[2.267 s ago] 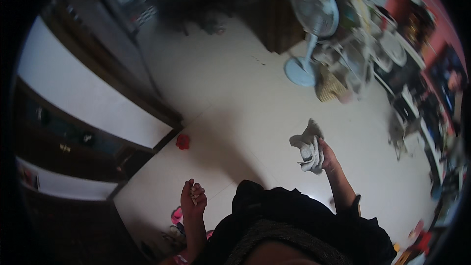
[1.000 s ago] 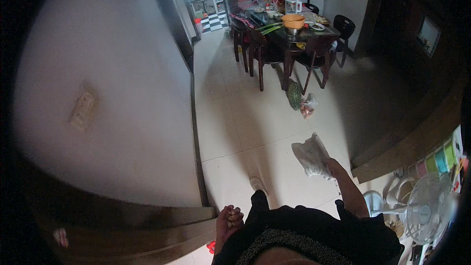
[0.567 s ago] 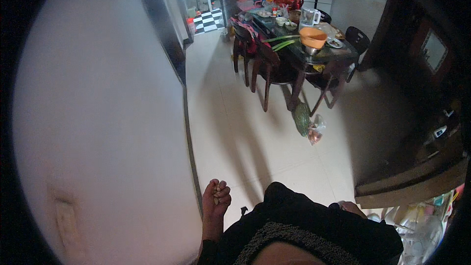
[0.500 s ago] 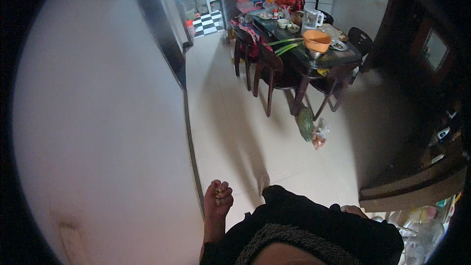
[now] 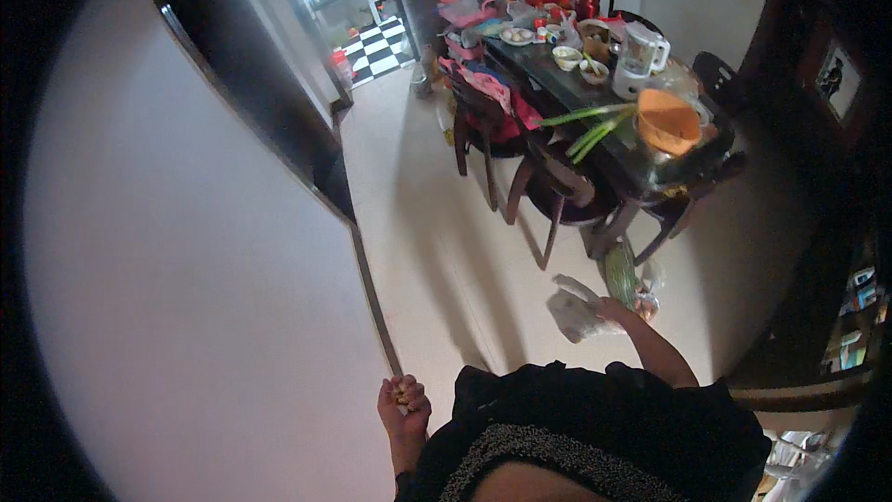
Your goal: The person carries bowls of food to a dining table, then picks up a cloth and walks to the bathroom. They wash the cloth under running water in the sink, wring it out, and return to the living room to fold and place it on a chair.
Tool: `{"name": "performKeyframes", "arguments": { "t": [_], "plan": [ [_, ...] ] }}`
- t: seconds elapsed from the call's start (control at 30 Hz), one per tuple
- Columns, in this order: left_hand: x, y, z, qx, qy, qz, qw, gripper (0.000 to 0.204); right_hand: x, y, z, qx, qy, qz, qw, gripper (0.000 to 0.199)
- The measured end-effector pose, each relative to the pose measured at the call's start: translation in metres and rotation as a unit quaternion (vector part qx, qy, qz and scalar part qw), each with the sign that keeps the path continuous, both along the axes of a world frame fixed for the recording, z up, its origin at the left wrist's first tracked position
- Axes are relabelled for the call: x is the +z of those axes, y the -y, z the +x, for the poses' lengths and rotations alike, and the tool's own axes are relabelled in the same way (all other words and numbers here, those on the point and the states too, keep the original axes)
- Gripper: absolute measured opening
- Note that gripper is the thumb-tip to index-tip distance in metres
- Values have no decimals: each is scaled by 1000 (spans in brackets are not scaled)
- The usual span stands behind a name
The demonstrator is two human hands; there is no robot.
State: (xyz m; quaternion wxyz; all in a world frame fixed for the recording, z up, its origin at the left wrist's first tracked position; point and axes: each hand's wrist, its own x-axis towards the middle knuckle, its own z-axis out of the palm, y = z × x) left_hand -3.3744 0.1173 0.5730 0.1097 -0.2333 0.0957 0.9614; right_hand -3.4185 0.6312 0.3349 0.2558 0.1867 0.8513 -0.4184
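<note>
Low at the left, beside the white wall, my left hand (image 5: 403, 402) is closed around several small pale-yellow pieces (image 5: 402, 398); their kind is too small to make out. My right hand (image 5: 613, 310) reaches forward over the floor and grips a translucent plastic bag (image 5: 578, 316), which hangs off to its left. Just beyond that hand a long green striped gourd (image 5: 621, 277) lies on the floor by the table leg. Partly hidden beside it is a clear bag with reddish contents (image 5: 648, 302).
Ahead on the right stands a dark dining table (image 5: 530, 70) with dark chairs (image 5: 567, 188) around it. On it are an orange basket (image 5: 667, 121), green stalks (image 5: 595, 130), a blender jug (image 5: 641, 56) and bowls (image 5: 567, 58). A doorway leads to a checkered floor (image 5: 376, 48).
My right hand has come forward into view, holding the plastic bag. My left hand stays closed on the small pieces. The table and chairs appear nearer and further right.
</note>
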Motion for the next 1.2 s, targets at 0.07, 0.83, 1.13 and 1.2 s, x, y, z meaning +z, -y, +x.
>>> {"name": "performKeyframes", "arguments": {
  "t": [0.07, 0.83, 1.13, 1.2],
  "plan": [
    [-9, 6, -75, 15, 38, -14, 999, 27, 30, 0, -82, 54, -35, 51, 997, 46],
    [-2, -238, -796, -413, -18, -17, 911, 20, -27, 69, -91, -421, 247, 58, 871, 21],
    [-31, -442, -1046, -525, -41, 6, 850, 21, -25, 75, -216, -535, 220, 7, 816, 22],
    [-46, -440, -1111, -435, -27, -64, 898, 20, -24, 64, -261, -522, 224, -10, 823, 22]
  ]
}}
